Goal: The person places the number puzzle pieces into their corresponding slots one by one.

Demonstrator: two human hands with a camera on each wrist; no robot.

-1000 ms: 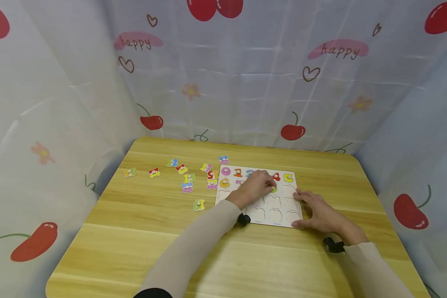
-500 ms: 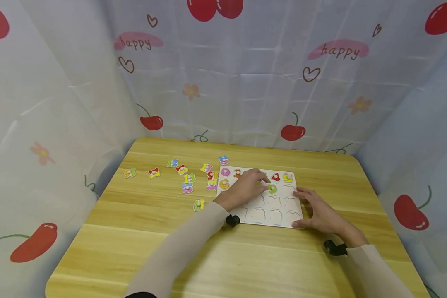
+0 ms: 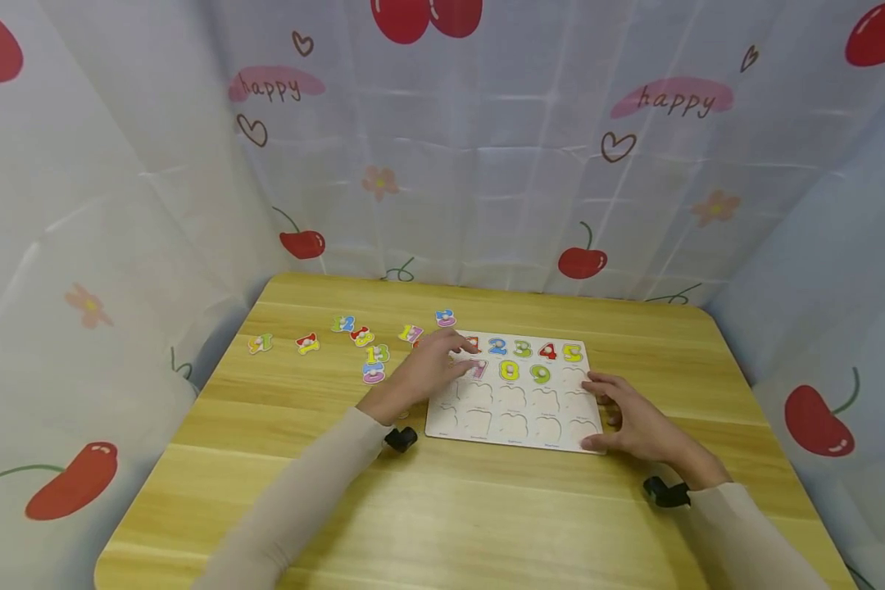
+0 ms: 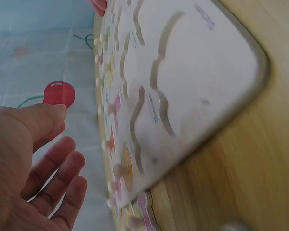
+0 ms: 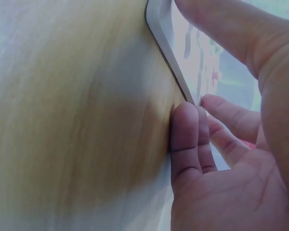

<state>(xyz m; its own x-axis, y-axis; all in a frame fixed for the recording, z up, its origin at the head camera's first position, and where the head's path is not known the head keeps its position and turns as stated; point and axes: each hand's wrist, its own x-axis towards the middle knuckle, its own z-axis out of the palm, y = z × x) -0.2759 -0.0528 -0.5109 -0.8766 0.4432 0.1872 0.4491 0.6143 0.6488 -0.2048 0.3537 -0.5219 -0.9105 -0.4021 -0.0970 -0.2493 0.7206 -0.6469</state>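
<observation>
A white number puzzle board (image 3: 453, 422) lies on the table, its two far rows holding coloured knobbed numerals. The green 9 piece (image 3: 540, 374) sits in the second row beside the yellow 8 piece (image 3: 510, 371). My left hand (image 3: 420, 375) is over the board's left side, covering some numerals there; nothing shows between its loosely bent fingers in the left wrist view. At the right edge, my right hand (image 3: 637, 422) touches the board with its thumb by the near corner and its fingers (image 5: 185, 130) against the edge. The near rows show bare outlined recesses.
Loose number pieces lie left of the board, among them a 12 piece (image 3: 343, 324), a 13 piece (image 3: 377, 354) and a red-and-yellow piece (image 3: 307, 343). Some are hidden behind the left hand. A printed curtain (image 3: 442, 205) surrounds the wooden table (image 3: 501, 508).
My left hand has drawn away from the green 9 piece and moved left across the board, uncovering the 2, 3, 7 and 8 pieces. The right hand has stayed at the board's edge.
</observation>
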